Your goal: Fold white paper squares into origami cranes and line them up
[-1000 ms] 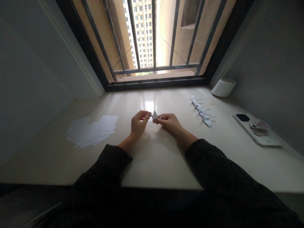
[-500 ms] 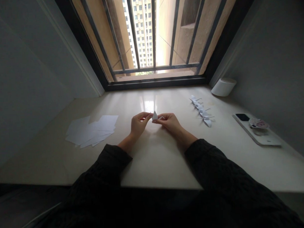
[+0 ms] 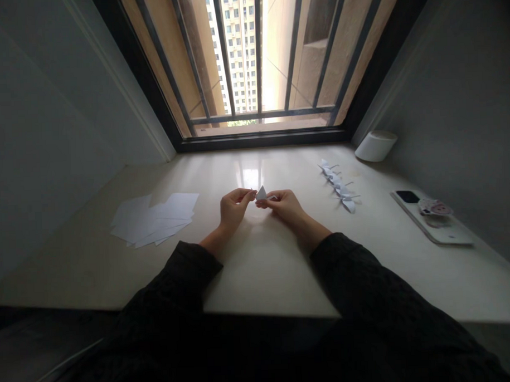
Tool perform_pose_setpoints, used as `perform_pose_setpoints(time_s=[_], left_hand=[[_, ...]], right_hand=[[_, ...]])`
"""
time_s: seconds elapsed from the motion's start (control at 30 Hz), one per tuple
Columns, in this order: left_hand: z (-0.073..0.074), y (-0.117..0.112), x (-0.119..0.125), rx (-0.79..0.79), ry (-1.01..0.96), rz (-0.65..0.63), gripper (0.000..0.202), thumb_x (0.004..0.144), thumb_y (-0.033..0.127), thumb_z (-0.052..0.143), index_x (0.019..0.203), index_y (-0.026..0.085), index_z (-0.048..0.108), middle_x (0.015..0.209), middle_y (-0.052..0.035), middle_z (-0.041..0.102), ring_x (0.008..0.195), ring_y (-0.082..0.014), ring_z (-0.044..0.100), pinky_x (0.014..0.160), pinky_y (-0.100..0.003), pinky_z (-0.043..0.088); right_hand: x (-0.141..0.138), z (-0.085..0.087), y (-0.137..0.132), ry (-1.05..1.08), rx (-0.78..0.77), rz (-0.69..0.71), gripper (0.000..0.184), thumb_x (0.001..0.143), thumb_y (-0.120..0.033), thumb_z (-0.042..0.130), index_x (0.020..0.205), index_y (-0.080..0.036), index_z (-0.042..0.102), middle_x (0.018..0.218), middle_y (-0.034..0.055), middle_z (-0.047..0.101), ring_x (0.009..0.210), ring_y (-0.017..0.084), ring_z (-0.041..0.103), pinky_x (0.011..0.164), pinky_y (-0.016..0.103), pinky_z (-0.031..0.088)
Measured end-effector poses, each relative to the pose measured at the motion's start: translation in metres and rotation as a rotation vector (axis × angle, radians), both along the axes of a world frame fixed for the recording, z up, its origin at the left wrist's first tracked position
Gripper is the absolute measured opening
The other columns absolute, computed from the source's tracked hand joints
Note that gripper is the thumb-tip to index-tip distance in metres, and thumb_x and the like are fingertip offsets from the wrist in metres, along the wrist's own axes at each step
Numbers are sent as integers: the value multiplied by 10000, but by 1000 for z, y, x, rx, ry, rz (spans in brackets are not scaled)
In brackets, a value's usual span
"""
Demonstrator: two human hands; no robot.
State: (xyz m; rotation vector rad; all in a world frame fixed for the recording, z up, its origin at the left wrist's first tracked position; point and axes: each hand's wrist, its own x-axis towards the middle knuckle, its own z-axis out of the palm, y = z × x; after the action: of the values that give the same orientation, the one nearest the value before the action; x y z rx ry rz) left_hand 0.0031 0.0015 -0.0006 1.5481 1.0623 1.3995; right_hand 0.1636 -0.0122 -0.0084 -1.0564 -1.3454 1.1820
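Over the middle of the sill, a small folded white paper crane point(image 3: 261, 194) is held between my two hands. My left hand point(image 3: 234, 205) pinches a thin tip at its left side. The fingers of my right hand point(image 3: 285, 204) are closed on its body from the right, with a pointed wing standing up and a bit of folded paper showing by the knuckles. Part of the crane is hidden behind the fingers. To the right stand several finished paper cranes point(image 3: 338, 185) in a slanting row. White paper sheets point(image 3: 155, 219) lie in a loose, overlapping pile to the left.
A phone point(image 3: 431, 218) with a round decorated grip lies at the right. Behind it, a white cylindrical object point(image 3: 375, 146) stands by the wall. The pale sill point(image 3: 258, 285) ends at a front edge near my body, and a barred window point(image 3: 261, 138) closes the back.
The crane's upright wing has shifted slightly right and leans a little more. Both hands stay in nearly the same place, still pinching the paper.
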Motion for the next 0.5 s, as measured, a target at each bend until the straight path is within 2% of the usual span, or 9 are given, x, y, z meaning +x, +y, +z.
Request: perform_pose_setpoints(time_s=[0.33, 0.5], left_hand=[[-1, 0, 2, -23, -103, -5, 217, 714, 347, 690, 787, 143, 699, 736, -49, 702, 659, -137, 653, 674, -277, 523], [-2, 1, 4, -57, -122, 45, 197, 736, 331, 668, 787, 143, 691, 789, -59, 711, 644, -135, 657, 658, -278, 520]], right_hand=[[-1, 7, -2, 36, -25, -42, 246, 608, -388, 750, 688, -157, 721, 665, 68, 715, 613, 154, 619, 582, 268, 427], [-3, 12, -4, 12, -45, -53, 260, 619, -406, 736, 680, -154, 715, 666, 72, 715, 604, 149, 616, 568, 264, 415]])
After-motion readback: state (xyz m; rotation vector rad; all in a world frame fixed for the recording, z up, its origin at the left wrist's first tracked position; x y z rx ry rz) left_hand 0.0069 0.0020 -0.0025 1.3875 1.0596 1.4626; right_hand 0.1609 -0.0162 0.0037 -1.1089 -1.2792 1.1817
